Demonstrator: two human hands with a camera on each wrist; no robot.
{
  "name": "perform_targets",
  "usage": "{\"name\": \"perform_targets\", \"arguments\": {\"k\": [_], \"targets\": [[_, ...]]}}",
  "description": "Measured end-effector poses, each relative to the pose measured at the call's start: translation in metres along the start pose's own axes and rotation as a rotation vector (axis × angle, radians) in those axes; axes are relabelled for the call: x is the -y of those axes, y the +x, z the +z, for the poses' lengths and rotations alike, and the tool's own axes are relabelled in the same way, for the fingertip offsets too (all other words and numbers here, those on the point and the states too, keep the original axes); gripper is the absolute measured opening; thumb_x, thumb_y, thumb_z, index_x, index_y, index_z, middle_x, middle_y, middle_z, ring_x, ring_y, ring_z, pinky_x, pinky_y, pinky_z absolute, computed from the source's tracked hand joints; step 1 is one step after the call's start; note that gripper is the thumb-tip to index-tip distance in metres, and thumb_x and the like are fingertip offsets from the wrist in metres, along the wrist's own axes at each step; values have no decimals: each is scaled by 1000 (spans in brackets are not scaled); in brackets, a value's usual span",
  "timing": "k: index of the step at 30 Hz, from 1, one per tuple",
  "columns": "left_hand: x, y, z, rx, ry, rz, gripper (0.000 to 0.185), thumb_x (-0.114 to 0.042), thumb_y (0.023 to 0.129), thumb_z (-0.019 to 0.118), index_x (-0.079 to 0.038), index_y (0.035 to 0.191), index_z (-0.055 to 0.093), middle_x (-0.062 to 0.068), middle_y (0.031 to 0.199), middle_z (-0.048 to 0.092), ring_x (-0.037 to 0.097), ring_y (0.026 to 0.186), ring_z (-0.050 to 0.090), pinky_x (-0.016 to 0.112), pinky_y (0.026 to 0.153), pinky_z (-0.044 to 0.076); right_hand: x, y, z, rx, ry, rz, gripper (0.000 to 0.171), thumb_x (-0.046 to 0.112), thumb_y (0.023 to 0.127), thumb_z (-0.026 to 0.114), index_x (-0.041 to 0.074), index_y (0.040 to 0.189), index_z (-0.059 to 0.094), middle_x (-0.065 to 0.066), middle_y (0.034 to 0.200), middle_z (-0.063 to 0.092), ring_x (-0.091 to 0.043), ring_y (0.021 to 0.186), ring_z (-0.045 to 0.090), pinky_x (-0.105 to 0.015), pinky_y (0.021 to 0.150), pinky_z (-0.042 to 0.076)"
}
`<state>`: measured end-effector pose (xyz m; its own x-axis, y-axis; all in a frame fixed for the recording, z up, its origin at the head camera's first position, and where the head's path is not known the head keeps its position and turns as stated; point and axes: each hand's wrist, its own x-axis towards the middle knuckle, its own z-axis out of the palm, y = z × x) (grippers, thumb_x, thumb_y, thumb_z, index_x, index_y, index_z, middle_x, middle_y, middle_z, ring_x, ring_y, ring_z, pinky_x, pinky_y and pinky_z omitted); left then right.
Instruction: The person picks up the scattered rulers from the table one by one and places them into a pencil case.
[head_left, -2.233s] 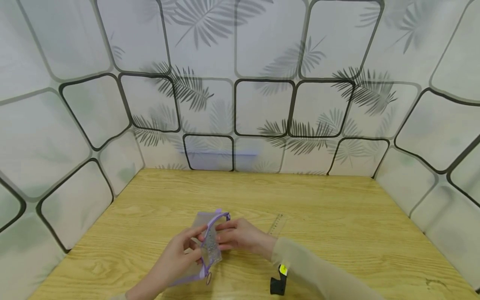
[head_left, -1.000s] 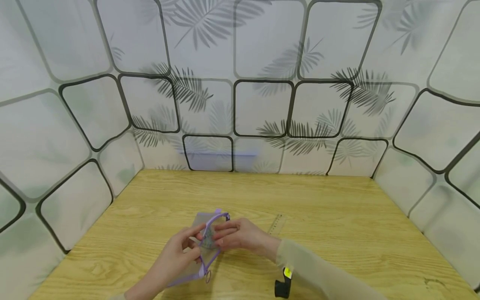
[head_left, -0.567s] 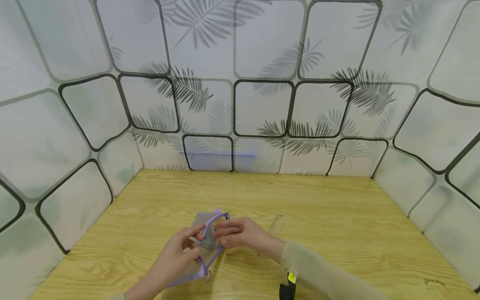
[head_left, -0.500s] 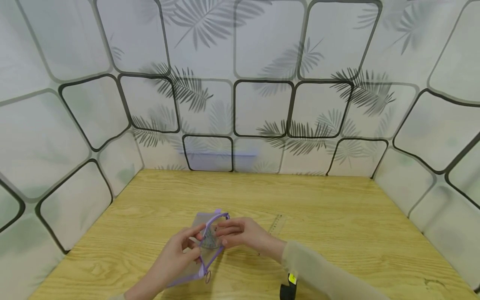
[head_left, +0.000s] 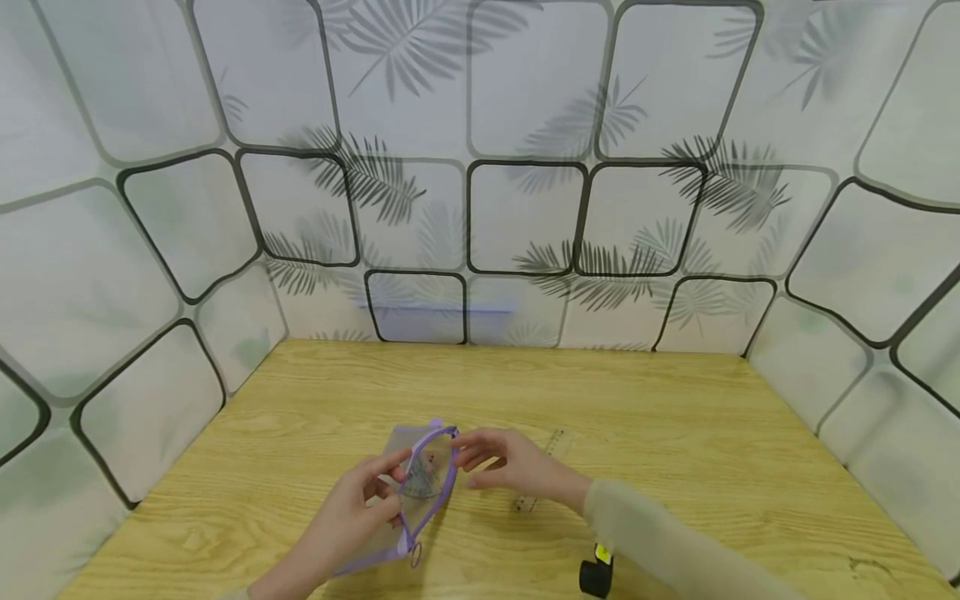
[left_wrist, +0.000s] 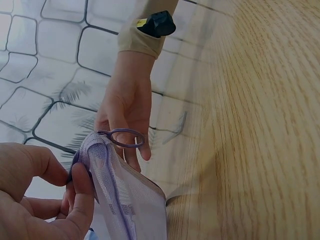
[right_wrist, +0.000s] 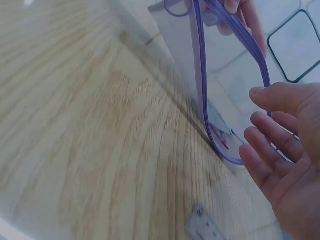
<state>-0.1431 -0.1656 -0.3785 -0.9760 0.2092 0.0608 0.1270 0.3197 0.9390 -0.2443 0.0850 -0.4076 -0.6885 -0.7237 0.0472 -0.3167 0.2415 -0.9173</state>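
A translucent mesh zip pouch (head_left: 408,436) with purple edging stands with its mouth spread apart. My left hand (head_left: 360,508) pinches the near-left side of that mouth between thumb and fingers, as the left wrist view also shows. Inside the pouch lies a clear protractor (head_left: 422,479) with dark markings, beside something small and red. My right hand (head_left: 510,462) is at the opposite side of the mouth, its fingers loosely bent and its fingertips right at the purple zip edge (right_wrist: 267,80); its palm holds nothing. A purple pull ring (left_wrist: 127,138) hangs from the zip end.
A clear ruler (head_left: 555,444) lies on the wooden table (head_left: 675,433), partly hidden under my right hand. A black wrist camera (head_left: 597,575) sits on my right sleeve. Patterned curtains (head_left: 525,217) enclose the table at the back and sides.
The protractor, earlier at my right fingers in the pouch mouth, now sits inside the pouch. My right hand has drawn back to the right, and the mouth is wider. My left hand stays put.
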Motion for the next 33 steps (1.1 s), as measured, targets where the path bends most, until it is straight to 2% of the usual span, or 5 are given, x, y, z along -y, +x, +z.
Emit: {"name": "perform_targets", "arguments": {"k": [7,14,19,27,33], "targets": [[3,2,-1,5,19,6,62,8,82,54,9,143,43,19,110,51,7,75,56,30,62,60,-4,-9,-15,22,-105,-2,52,12,94,65,9,143,50,-10,126,64,-34,119,60,-22,92,55],[5,1,-1,30,3,15,63,8,83,54,11,144,41,18,110,50,6,75,55,26,62,59,-11,-17,-29,68,-186,5,49,15,94,65,11,141,53,-12,129,63,-32,119,60,-26,95,54],[6,1,-1,40,8,11,63,7,83,55,11,144,40,17,111,50,6,75,55,26,63,59,-15,-21,-41,74,-271,5,42,19,93,66,12,134,59,-9,128,65,-28,117,62,-28,96,55],[5,1,-2,53,17,20,63,7,84,55,12,144,39,18,111,50,6,74,55,28,63,60,-18,-27,-58,90,-398,-10,36,25,92,69,15,126,64,-3,121,69,-18,112,63,-41,100,53],[6,1,-2,51,15,25,62,7,84,54,12,144,40,18,110,50,6,74,55,27,63,59,-20,-31,-70,97,-488,-34,36,25,91,69,16,125,65,0,117,70,-12,110,62,-44,100,51]]}}
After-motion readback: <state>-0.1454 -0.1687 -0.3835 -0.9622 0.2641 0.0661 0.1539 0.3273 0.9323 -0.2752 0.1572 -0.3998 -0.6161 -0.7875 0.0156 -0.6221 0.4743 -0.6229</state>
